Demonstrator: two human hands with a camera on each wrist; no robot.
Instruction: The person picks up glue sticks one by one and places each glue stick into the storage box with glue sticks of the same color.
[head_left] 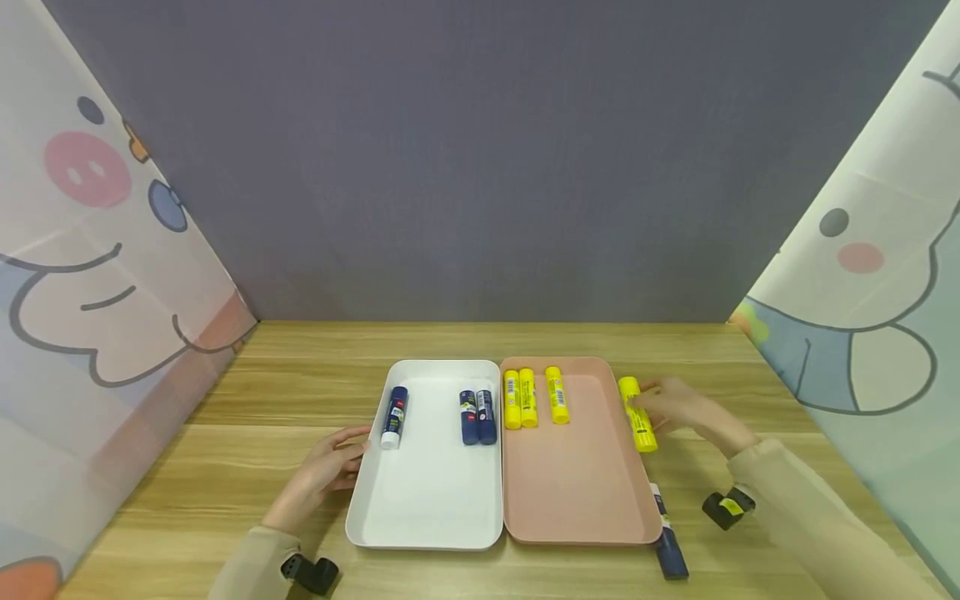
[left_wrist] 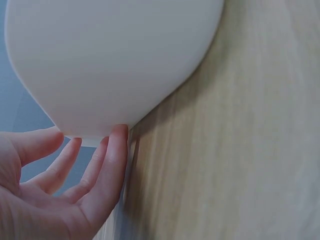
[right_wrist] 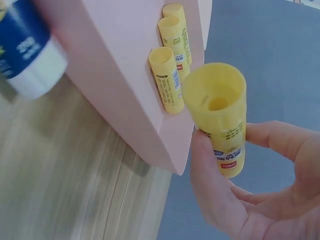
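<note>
My right hand pinches a yellow glue stick between thumb and fingers beside the right wall of the pink tray. In the right wrist view that glue stick shows its hollow end toward the camera. My left hand touches the left wall of the white tray with extended fingers; the left wrist view shows the fingertips at the tray's side. Inside the white tray lie a blue glue stick at the left and two more side by side at the right.
Three yellow glue sticks lie in the upper part of the pink tray. A blue glue stick with a white end rests on the wooden table by the pink tray's lower right corner. A grey panel stands behind.
</note>
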